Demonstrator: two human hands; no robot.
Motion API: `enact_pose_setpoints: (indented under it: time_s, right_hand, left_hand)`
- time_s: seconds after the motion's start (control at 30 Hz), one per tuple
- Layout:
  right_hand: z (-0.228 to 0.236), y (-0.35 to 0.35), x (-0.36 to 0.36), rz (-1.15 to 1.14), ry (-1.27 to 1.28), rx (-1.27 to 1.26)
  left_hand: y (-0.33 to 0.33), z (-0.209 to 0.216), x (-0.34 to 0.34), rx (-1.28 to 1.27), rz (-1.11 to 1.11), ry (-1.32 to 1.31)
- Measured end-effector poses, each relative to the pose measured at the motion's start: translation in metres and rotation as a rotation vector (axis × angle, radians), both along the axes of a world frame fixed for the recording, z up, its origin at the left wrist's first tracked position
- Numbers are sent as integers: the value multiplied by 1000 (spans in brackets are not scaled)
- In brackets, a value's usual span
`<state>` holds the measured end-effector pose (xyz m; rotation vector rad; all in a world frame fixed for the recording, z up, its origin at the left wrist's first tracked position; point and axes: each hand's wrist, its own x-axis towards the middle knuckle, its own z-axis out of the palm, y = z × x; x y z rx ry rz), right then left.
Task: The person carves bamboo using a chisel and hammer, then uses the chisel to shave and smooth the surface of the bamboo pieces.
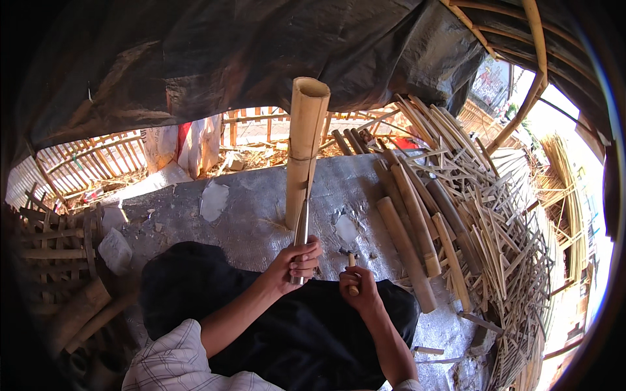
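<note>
A thick bamboo tube (pixel 304 137) stands upright on the silver sheet in front of me, its hollow top facing up. My left hand (pixel 298 262) is closed round a long metal knife (pixel 302 225). Its blade points up and meets the tube's lower right side, where a slit shows; how deep it sits I cannot tell. Lower and to the right, my right hand (pixel 358 284) is wrapped round the wooden handle of a small hammer (pixel 352 260). The hammer's dark head shows just above the fist, apart from the tube.
Cut bamboo poles (pixel 407 251) lie on the silver sheet (pixel 248 189) at right, beside a heap of split strips (pixel 502 241). A bamboo lattice (pixel 59 251) stands at left. Dark cloth (pixel 280 332) covers my lap. A black tarp (pixel 228 58) hangs overhead.
</note>
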<state>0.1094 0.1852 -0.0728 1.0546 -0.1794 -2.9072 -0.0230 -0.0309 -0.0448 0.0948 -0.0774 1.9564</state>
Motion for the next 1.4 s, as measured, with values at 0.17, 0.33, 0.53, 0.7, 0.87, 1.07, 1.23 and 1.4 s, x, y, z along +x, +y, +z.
enact_pose_setpoints:
  time_s: [0.17,0.33,0.53,0.7,0.87,1.07,1.23,1.4]
  right_hand:
    - [16,-9,-4,206,244,155]
    - [42,-30,-5,484,557,588]
    - [60,-38,6,551,593,903]
    - [66,-36,20,571,631,859]
    - [63,-28,31,477,904,985]
    - [61,-43,29,515,611,1517]
    - [75,-59,19,381,419,1642]
    - [69,-87,-4,-15,392,1832]
  left_hand:
    - [-12,8,-16,57,42,-84]
    - [-31,15,-28,-50,84,9]
    - [-40,13,-38,-110,20,25]
    - [-48,12,-49,-78,-84,168]
    - [-56,16,-45,-255,-135,334]
    - [-53,9,-18,-397,-99,346]
    - [-58,2,-11,-390,-95,414]
    - [-59,6,-3,-477,-81,484]
